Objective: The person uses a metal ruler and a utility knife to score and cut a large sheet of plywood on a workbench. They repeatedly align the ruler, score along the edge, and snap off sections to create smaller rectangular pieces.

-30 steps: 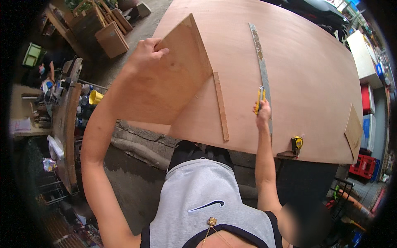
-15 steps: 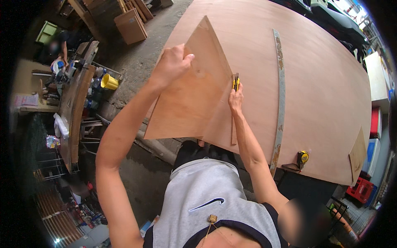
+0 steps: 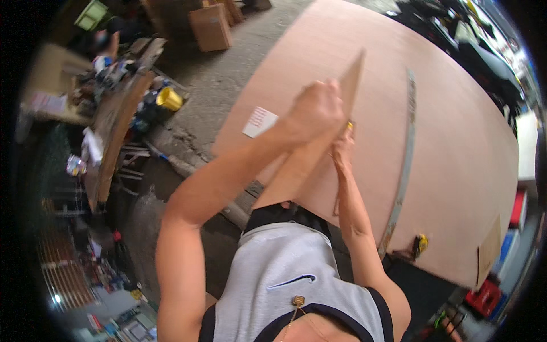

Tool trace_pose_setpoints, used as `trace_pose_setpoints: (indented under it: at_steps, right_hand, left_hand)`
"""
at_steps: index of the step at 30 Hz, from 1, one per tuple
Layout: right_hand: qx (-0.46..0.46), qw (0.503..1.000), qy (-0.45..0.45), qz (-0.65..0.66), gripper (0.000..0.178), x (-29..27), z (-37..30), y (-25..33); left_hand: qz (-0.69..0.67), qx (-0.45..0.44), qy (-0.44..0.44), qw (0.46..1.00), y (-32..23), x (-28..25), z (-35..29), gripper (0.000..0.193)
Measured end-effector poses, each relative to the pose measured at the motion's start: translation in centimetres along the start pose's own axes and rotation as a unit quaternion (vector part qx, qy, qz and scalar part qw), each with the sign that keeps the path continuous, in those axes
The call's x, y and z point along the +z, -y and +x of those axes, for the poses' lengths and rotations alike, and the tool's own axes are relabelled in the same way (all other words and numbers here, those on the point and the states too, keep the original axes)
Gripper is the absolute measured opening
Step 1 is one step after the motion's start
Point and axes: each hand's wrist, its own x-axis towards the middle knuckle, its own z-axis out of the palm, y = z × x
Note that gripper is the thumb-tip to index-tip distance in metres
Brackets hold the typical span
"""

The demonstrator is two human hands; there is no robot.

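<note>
My left hand (image 3: 319,108), a little blurred, is closed around the upper left edge of a thin plywood piece (image 3: 310,162). The piece stands tilted nearly on edge above a large plywood sheet (image 3: 450,165). Close by its right side, my right hand (image 3: 343,151) is closed on a yellow utility knife (image 3: 350,124); only the knife's far end shows. A narrow wood strip (image 3: 336,204) lies by my right wrist, partly hidden by the forearm. To the left of the raised piece, a white paper label (image 3: 260,121) with red print lies on the sheet.
A long, worn metal straightedge (image 3: 409,137) lies across the sheet on the right. Near the front edge sits a yellow and black tape measure (image 3: 421,244). A smaller board (image 3: 488,259) rests at the right corner. Leftward stand a cluttered wooden bench (image 3: 117,142) and a yellow bucket (image 3: 169,99).
My left hand has swung the plywood piece up and to the right, so it now shows nearly edge-on. The white label has come into sight. The right hand still holds the knife.
</note>
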Motion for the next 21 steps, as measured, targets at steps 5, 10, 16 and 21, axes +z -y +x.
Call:
trace_pose_setpoints:
  at_steps: [5, 10, 16, 21]
  right_hand:
    - [-0.019, 0.997, 0.001, -0.080, 0.059, 0.6, -0.7, -0.9]
    - [0.012, 0.990, -0.051, -0.133, 0.058, 1.0, -1.3, -1.3]
    - [-0.059, 0.993, -0.086, -0.056, 0.053, 0.7, -0.8, -1.1]
    - [0.018, 0.990, -0.029, -0.138, 0.063, 1.2, -0.2, -1.9]
  left_hand:
    - [-0.238, -0.236, 0.117, 0.935, -1.6, -2.8, 1.7, 0.017]
    - [-0.214, -0.260, 0.149, 0.930, -1.2, -2.6, 1.1, 0.016]
    - [-0.215, -0.133, 0.062, 0.965, 0.0, 0.0, 0.7, 0.015]
    - [-0.161, -0.173, 0.137, 0.962, -0.6, -2.3, 1.5, 0.026]
